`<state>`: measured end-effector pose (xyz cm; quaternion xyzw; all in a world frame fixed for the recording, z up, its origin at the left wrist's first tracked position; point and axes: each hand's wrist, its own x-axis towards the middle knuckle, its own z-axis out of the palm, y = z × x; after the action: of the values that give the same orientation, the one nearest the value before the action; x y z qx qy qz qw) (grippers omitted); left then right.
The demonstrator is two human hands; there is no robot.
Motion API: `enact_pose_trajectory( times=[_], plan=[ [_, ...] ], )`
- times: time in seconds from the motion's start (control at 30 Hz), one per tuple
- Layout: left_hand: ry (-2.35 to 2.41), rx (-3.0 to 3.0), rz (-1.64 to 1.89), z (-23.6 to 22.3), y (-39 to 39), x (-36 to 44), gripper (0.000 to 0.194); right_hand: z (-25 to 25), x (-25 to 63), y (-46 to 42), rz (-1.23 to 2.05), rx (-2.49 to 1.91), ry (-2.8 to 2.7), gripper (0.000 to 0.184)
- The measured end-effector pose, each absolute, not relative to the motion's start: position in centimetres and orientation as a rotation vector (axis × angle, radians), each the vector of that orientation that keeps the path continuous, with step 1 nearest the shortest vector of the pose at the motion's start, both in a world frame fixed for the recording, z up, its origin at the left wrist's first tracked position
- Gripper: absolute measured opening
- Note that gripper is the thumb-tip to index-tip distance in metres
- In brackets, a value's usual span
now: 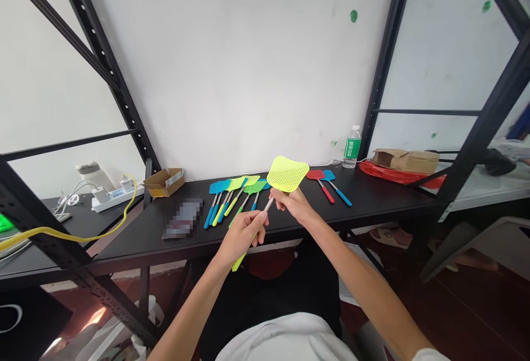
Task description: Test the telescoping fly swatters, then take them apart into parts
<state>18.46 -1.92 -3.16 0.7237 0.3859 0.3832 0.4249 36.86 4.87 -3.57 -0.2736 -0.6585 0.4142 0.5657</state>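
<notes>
A long black table point(136, 239) holds all these things. Blue, green and yellow fly swatters point(232, 198) lie in a bunch. To their right, a red fly swatter point(321, 181) lies beside a blue fly swatter point(337, 190). A cardboard box point(164, 182) sits at the left. A blurred flat thing point(183, 218) lies near it. A water bottle point(351, 148) stands at the back. A brown paper bag point(406, 160) rests on a red plastic bag point(393, 174).
</notes>
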Motion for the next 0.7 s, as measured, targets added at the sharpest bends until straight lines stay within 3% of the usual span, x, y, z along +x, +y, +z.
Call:
enact_pose_trajectory(
  times=[0.23, 0.7],
  plan=[
    [1.318, 2.222, 1.03, -2.8, -3.0, 18.2, 0.047, -3.8, 37.7, 5.8, 0.912, -0.682, -1.495, 0.042],
    [1.43, 2.579, 0.756, -1.2, -3.3, 17.2, 0.044, -3.1, 44.6, 8.6, 0.889, -0.76, -1.19, 0.043]
  ],
)
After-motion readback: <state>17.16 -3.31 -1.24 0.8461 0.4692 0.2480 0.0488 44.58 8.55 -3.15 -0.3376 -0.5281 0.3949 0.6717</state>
